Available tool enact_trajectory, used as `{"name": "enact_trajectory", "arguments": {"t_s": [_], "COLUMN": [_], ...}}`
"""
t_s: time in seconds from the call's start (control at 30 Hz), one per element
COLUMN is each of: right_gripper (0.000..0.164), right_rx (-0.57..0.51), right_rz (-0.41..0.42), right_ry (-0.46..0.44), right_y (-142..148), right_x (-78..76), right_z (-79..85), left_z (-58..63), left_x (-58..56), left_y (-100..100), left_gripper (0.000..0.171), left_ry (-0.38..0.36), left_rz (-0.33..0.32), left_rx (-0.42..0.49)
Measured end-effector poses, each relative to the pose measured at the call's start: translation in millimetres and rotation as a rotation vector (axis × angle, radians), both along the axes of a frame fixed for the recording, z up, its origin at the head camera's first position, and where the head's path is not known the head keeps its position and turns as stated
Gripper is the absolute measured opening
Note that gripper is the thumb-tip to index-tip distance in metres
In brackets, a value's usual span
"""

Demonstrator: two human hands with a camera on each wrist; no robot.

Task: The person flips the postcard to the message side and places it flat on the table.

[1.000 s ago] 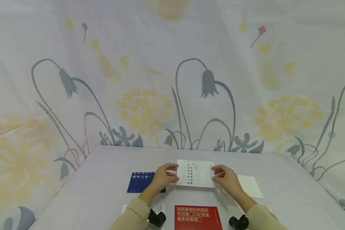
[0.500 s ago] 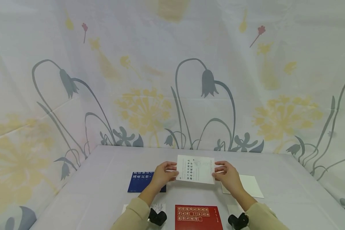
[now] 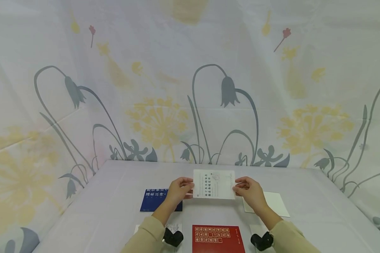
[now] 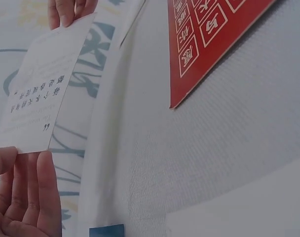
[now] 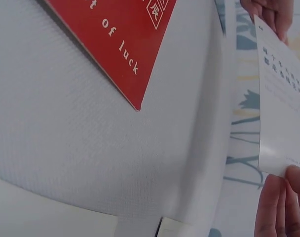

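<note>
We hold the white card (image 3: 213, 184) lifted above the table (image 3: 114, 207), left hand (image 3: 177, 190) and right hand (image 3: 249, 191) pinching its sides; setting it down remains.

hands: two, left hand (image 3: 176, 190) and right hand (image 3: 251, 192)
white printed card held up: one (image 3: 214, 184)
blue card on table: one (image 3: 155, 200)
red card on table: one (image 3: 217, 239)
blank pale card on table: one (image 3: 273, 204)
partly hidden white cards at near edge: two, one by left sleeve (image 3: 175, 227), one by right sleeve (image 3: 254, 229)
table: one (image 3: 114, 211)
</note>
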State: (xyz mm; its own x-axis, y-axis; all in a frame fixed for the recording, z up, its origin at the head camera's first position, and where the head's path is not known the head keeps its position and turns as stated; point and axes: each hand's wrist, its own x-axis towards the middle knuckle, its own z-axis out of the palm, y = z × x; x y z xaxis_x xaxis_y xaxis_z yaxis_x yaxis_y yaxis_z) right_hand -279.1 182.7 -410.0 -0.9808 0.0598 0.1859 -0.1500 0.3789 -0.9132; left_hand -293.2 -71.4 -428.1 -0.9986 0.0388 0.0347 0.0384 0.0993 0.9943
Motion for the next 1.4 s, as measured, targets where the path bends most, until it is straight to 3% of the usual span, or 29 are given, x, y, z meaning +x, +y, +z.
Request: {"name": "enact_trajectory", "arguments": {"t_s": [0.4, 0.57, 0.97, 1.4], "right_gripper": [0.021, 0.023, 0.026, 0.023], "right_rx": [-0.031, -0.132, -0.198, -0.28], "right_rz": [-0.02, -0.002, -0.02, -0.015], "right_ry": [-0.012, -0.04, -0.071, -0.108], "right_y": [1.3, 1.0, -0.4, -1.1], "right_x": [0.8, 2.1, 5.2, 8.6], "right_z": [3.7, 3.3, 0.3, -2.7], "left_z": [2.6, 2.1, -0.4, -0.8], "left_x": [1.5, 2.2, 2.4, 7.1], "left_y": [0.4, -0.2, -2.7, -7.1], "left_gripper": [0.022, 0.022, 0.023, 0.023], "left_ry": [0.019, 0.016, 0.036, -0.005], "left_rz": [-0.026, -0.032, -0.04, -0.072], "left_rx": [0.008, 0.008, -0.089, -0.045]}}
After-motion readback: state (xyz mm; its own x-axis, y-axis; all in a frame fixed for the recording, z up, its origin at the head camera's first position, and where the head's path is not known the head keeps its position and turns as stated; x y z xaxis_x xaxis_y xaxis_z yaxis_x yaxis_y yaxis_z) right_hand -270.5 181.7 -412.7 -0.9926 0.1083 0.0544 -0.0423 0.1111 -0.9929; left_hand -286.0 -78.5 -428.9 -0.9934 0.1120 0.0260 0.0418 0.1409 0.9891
